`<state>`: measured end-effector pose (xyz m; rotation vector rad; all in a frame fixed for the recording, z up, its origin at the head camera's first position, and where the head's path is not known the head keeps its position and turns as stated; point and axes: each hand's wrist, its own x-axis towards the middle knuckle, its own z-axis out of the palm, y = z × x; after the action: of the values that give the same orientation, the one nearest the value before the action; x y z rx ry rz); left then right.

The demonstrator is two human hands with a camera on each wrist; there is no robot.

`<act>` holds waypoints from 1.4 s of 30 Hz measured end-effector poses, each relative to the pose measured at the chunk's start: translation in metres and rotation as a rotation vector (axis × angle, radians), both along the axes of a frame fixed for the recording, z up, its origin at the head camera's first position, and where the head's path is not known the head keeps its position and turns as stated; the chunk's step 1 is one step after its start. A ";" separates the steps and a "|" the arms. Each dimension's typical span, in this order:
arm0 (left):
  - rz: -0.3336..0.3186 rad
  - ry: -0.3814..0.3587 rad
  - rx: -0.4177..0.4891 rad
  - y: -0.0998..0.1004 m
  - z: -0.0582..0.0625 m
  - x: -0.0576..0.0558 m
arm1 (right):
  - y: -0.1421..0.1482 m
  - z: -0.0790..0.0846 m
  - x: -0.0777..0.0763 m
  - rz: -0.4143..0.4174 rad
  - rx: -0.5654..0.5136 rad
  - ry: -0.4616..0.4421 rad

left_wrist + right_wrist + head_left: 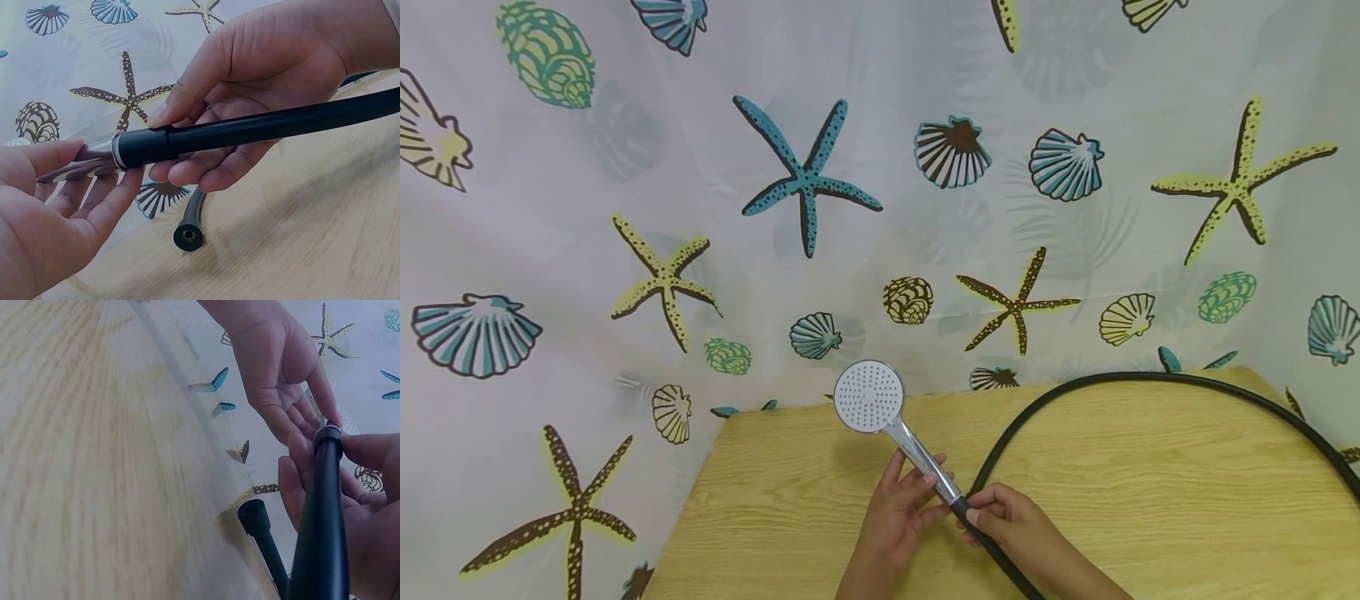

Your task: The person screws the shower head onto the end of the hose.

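A hand shower (868, 397) with a round, white, dotted face and a chrome handle is held up over the table, face toward the head camera. My left hand (895, 512) holds its handle between thumb and fingers. At the handle's lower end, my right hand (1011, 517) pinches the black connector (144, 148) of a thick black hose (250, 128), thumb on top and fingers beneath. Connector and handle meet in line, a pale ring showing at the joint. The hose's other end (187, 236), a black fitting with a round opening, hangs loose beyond the hands.
Below the hands lies a light wood-grain table (1150, 467). The hose's far stretch (1120, 377) arcs over its right side and leaves the view. A white curtain (865, 50) printed with starfish and shells stands behind the table and along its sides.
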<state>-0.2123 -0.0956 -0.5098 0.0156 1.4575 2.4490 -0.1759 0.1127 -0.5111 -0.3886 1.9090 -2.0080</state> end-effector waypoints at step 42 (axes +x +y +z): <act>0.042 -0.020 -0.023 0.003 -0.003 -0.001 | -0.020 0.010 0.011 -0.283 0.645 0.482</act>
<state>-0.2132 -0.0927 -0.5123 -0.0447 1.4920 2.4575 -0.1647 0.0926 -0.5014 -0.4695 2.9058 -1.3835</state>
